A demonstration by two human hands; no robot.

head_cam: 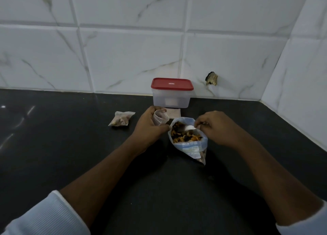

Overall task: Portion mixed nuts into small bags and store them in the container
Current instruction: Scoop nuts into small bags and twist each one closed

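Your left fingers (151, 111) clutch the small bag (160, 118); your right fingers (203, 120) pinch what looks like a spoon (189, 127) inside the nut bag (187, 146) beneath them. Miss the small bag's narrow mouth and you'll scatter nuts (184, 136) over the tabletop (70, 146).

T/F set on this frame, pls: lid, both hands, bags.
1. The red lid is on the container. True.
2. The left hand is empty. False: it holds an open small bag.
3. The right hand holds a white spoon inside the nut bag. True.
4. Two filled bags lie left of the hands. False: only one filled bag lies there.
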